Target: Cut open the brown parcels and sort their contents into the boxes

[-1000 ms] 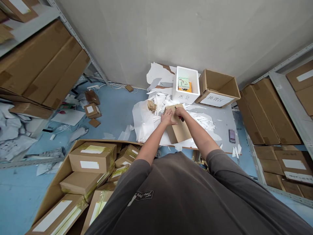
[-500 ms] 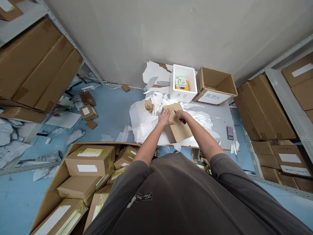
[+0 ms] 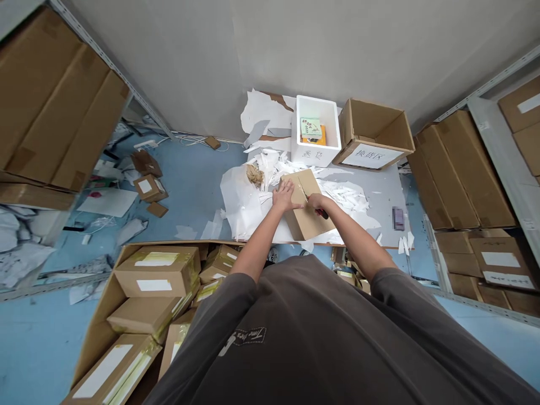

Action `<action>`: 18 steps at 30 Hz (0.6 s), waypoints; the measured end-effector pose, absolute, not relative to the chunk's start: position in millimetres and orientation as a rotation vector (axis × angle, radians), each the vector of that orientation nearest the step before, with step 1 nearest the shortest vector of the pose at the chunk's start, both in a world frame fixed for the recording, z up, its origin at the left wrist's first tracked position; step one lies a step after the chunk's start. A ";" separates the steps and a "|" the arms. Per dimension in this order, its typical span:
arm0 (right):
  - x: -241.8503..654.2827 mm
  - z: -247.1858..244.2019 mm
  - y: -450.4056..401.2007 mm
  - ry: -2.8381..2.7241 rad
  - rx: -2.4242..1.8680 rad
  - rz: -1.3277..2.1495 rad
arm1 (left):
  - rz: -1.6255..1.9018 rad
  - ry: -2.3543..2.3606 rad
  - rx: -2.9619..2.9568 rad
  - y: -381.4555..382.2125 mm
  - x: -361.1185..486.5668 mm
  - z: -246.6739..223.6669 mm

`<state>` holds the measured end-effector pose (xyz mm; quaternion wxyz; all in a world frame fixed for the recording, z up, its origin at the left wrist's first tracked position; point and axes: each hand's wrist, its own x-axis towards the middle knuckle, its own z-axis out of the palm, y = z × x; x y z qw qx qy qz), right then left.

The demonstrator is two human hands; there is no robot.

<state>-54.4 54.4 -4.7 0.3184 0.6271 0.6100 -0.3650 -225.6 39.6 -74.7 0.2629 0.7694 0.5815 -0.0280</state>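
**Left hand (image 3: 283, 196) spread, right hand (image 3: 317, 203) curled tight**

At twelve o'clock, straight ahead, the cardboard box (image 3: 312, 227) sits on the table (image 3: 385, 198). The left hand lies palm-down, fingers fanned, on its ten o'clock side; the right, toward three o'clock, is wrapped around a red-and-black tool (image 3: 323, 214) over the box's top.

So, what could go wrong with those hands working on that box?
The right hand grips a red-and-black tool, probably a cutter, close to the left hand; a slip might hurt it. Cutting too deep could damage whatever the cardboard box may hold. That box also sits near the front edge of the table, so a hard pull might tip it off.
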 end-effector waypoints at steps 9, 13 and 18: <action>-35.3 -15.5 2.4 1.539 1.817 -1.043 | -0.083 1.592 2.072 39.1 -221.7 -74.5; -24.4 -15.2 -27.0 1.501 1.827 -1.066 | -0.104 1.593 2.074 39.9 -220.4 -73.0; -10.3 -6.4 -72.2 1.466 1.893 -1.054 | -0.145 1.585 2.067 43.0 -218.8 -70.9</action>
